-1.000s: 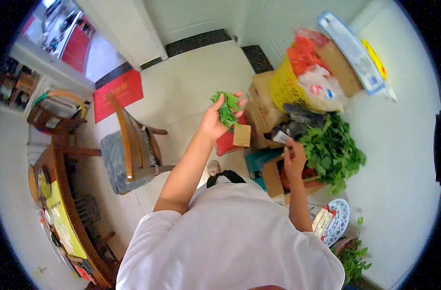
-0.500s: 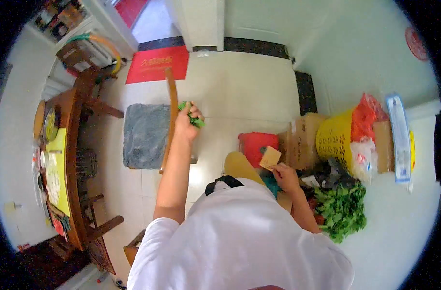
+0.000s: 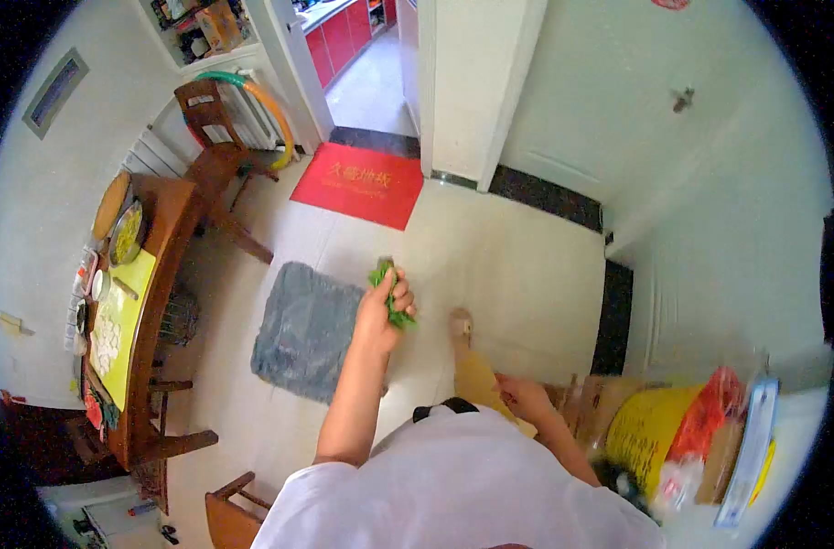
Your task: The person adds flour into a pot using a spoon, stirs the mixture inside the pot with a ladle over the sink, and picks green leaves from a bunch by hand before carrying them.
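Note:
My left hand (image 3: 387, 306) is closed round a small bunch of leafy greens (image 3: 400, 317), with leaves sticking out on both sides of the fist. It is held out in front of my body, just right of a grey fluffy seat pad (image 3: 302, 331). Low by my right leg, my right hand (image 3: 524, 400) has its fingers curled. A pale edge of a flat tan piece (image 3: 527, 427) shows beneath that hand; most of it is hidden.
A wooden table (image 3: 165, 247) at left carries a bowl (image 3: 127, 233) and a yellow mat (image 3: 138, 274) with pale pieces. Wooden chairs stand around it. Ahead lies a red doormat (image 3: 360, 185) before an open doorway. At right are a yellow basket (image 3: 632, 430) and a red bag (image 3: 710, 421).
My view has swung up and toward the doorway, and one foot has come into sight ahead. Both hands keep their closed shape. The pile of greens at right has left the view.

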`<state>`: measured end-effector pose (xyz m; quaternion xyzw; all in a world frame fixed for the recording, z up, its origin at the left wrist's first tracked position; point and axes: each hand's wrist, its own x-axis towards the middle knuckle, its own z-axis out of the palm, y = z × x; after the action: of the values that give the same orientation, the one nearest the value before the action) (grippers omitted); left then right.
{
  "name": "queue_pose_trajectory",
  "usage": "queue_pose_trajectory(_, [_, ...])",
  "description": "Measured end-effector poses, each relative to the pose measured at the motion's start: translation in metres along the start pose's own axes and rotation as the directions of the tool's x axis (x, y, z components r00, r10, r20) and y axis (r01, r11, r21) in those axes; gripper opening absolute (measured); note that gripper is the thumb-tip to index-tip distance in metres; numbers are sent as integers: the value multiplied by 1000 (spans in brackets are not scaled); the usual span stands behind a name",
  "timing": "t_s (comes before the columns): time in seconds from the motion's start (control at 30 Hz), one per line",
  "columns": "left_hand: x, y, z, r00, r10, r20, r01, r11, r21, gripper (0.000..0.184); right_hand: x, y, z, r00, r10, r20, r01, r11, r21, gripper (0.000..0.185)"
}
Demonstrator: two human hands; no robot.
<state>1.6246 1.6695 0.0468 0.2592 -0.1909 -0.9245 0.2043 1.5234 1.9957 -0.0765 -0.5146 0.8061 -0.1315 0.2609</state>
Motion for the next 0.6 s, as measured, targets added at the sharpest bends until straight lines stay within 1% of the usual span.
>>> queue_pose_trajectory(0.03, [15,5,3,1000,14,0,-14,1000,-9,16,13,15,-5,995,92,26,-93,995,30,21])
queue_pose_trajectory(0.07, [32,10,6,999,33,-39,-34,999,-26,15,30,29,-15,982,181,58,-184,981,57,23])
queue_pose_trajectory(0.1, [47,14,9,996,55,-69,-58,997,-42,13,47,33,-37,985,165,55,-168,985,44,23])
queue_pose_trajectory(0.17, [83,27,16,992,77,-99,-81,996,-43,15,82,37,-93,982,115,151,-113,993,-20,23])
queue_pose_trajectory(0.2, [94,31,16,989,76,-128,-81,996,-30,16,101,43,-111,982,110,151,-107,994,-28,23])
queue_pose_trajectory(0.23, [108,34,13,989,85,-124,-90,995,-36,16,123,50,-130,976,121,183,-121,993,-11,22])
queue_pose_trajectory(0.3, [138,44,6,969,71,-238,-92,993,-76,16,173,62,-166,968,127,216,-130,992,-2,22])
queue_pose_trajectory(0.33, [145,50,6,966,77,-246,-100,991,-85,16,197,66,-183,973,127,191,-117,991,-66,22])
queue_pose_trajectory(0.37, [153,58,7,944,98,-315,-136,985,-101,16,226,69,-200,977,122,172,-100,987,-129,22])
queue_pose_trajectory(0.4, [158,66,6,916,116,-385,-172,979,-114,16,254,72,-217,975,112,191,-88,987,-132,22])
queue_pose_trajectory(0.43, [160,74,0,908,118,-402,-179,977,-118,16,284,73,-231,965,75,252,-29,983,-180,24])
queue_pose_trajectory(0.47, [163,84,-6,873,164,-460,-233,968,-98,16,312,74,-242,949,40,313,32,974,-223,25])
queue_pose_trajectory(0.5, [166,95,-12,833,209,-513,-285,956,-75,16,338,73,-249,945,31,326,44,974,-222,25])
queue_pose_trajectory(0.53, [168,106,-19,825,211,-525,-294,953,-78,16,365,73,-253,958,-99,271,156,967,-199,24])
queue_pose_trajectory(0.57, [172,118,-24,779,245,-577,-336,940,-53,16,394,72,-257,950,-229,212,268,946,-181,22])
queue_pose_trajectory(0.6, [175,129,-30,730,279,-624,-376,926,-25,17,422,67,-261,945,-239,222,281,943,-180,22])
